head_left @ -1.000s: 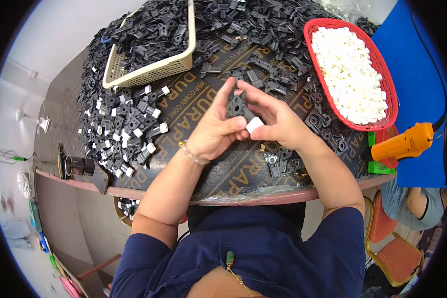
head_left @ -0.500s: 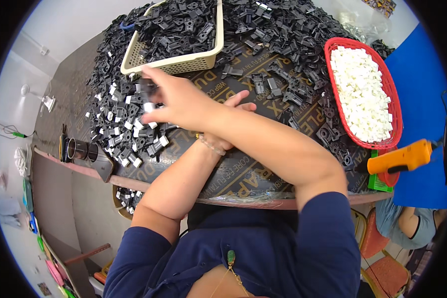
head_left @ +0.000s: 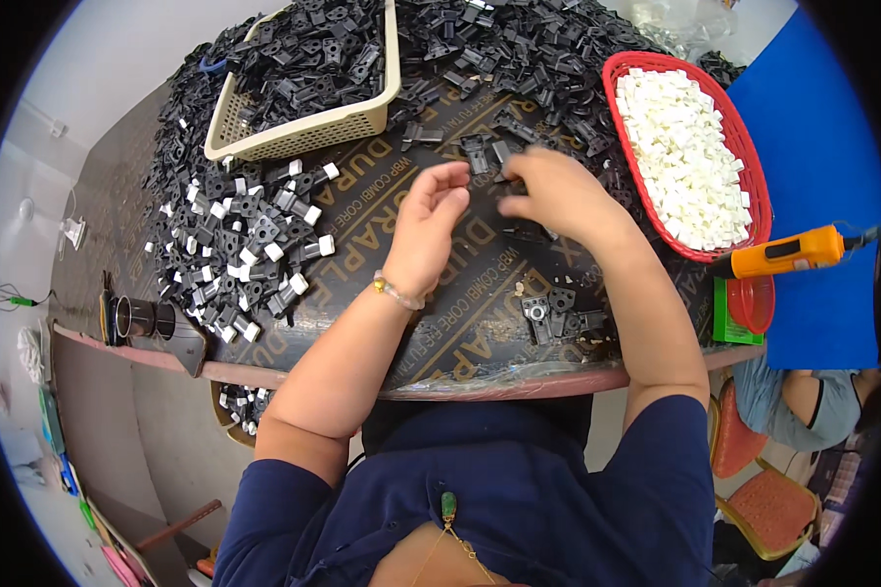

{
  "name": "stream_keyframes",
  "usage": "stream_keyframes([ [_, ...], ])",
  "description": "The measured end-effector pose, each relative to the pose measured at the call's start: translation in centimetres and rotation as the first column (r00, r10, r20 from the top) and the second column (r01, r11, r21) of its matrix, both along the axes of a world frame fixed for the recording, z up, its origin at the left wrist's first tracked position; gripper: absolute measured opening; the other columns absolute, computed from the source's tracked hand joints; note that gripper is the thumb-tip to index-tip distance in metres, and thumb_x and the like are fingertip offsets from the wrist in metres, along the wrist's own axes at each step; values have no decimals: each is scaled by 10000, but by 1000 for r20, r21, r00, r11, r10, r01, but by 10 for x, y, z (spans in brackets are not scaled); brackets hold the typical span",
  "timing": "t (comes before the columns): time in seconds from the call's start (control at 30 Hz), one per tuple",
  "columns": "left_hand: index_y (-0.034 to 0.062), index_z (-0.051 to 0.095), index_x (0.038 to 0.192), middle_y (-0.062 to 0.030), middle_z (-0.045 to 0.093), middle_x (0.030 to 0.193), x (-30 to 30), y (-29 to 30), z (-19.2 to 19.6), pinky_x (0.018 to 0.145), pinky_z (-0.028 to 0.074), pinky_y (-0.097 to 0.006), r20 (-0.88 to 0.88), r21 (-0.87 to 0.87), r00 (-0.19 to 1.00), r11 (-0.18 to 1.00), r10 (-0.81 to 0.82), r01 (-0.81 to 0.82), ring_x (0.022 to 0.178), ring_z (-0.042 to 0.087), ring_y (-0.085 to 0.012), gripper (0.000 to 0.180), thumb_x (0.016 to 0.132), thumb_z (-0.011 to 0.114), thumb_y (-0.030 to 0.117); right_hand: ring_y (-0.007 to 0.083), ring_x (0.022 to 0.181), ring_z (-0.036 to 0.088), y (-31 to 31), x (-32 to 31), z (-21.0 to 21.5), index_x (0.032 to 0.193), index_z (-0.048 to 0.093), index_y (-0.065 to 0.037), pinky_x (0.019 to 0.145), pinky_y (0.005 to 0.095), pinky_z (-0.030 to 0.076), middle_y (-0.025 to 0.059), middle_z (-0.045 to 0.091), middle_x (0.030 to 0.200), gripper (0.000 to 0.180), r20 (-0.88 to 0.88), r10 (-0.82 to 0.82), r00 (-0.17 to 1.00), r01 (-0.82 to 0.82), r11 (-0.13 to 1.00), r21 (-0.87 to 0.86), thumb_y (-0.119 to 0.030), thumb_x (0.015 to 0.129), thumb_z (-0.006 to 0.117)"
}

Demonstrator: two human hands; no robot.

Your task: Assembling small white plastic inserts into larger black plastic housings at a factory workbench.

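Over the middle of the table, my left hand (head_left: pixel 423 233) is loosely curled, its thumb and fingertips apart, with nothing seen in it. To its right, my right hand (head_left: pixel 566 201) reaches down with thumb and fingers spread. Its fingertips are beside a loose black plastic part (head_left: pixel 476 155); whether they touch any part is hard to see. Black plastic parts with white caps (head_left: pixel 255 235) lie in a heap left of my hands. Small white caps (head_left: pixel 685 161) fill a red basket (head_left: pixel 612 117) at the right.
A cream basket (head_left: pixel 313 137) of black parts stands at the back left, amid a large black pile (head_left: pixel 529 59). Several black parts (head_left: pixel 558 315) lie near the front edge. An orange electric screwdriver (head_left: pixel 788 252), a red dish (head_left: pixel 751 305) and a green box (head_left: pixel 734 323) are at right.
My right hand has left the capped heap, where it held a black part with a white cap, and swung right. My arms have uncrossed. The view has shifted slightly.
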State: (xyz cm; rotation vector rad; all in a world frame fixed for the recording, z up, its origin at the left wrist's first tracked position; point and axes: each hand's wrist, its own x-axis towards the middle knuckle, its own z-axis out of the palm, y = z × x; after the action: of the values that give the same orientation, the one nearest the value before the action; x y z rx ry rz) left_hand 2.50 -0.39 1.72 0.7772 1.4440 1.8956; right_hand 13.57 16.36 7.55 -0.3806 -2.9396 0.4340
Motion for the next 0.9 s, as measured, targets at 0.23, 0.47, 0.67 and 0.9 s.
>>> stream_keyframes([
  [0.23,50,440,1469,-109,546,1351,20,-1,-8,992,470,-307,-385,-259,892,956,-235,139,1231,542,-169,640,884,697,9,274,885,669,6,26,-27,969,721,1,792,355,529,151,653,974,229,-127,-20,992,-14,965,-262,-173,825,759],
  [0.47,23,478,1374,-105,575,1266,5,1,-1,855,537,-252,54,-31,992,993,-115,117,989,628,-125,536,876,649,-82,158,873,665,-10,19,-32,1058,708,28,785,285,531,134,665,1075,301,-355,-111,928,-131,797,-590,-218,888,742],
  [0.67,24,439,1383,-109,613,1226,-6,-4,1,779,509,-238,104,-42,994,999,37,-33,902,620,-116,527,897,635,-35,357,995,691,18,60,5,1360,520,1,836,403,566,297,613,1225,514,121,-368,922,349,925,148,-252,930,641],
  [0.9,10,466,1340,-88,650,1131,-7,-1,5,788,489,-258,262,66,965,998,3,-21,894,612,-121,480,890,625,-46,493,1085,633,39,44,-63,1450,428,52,793,591,558,393,508,1333,579,187,-626,757,463,716,522,-134,912,535],
])
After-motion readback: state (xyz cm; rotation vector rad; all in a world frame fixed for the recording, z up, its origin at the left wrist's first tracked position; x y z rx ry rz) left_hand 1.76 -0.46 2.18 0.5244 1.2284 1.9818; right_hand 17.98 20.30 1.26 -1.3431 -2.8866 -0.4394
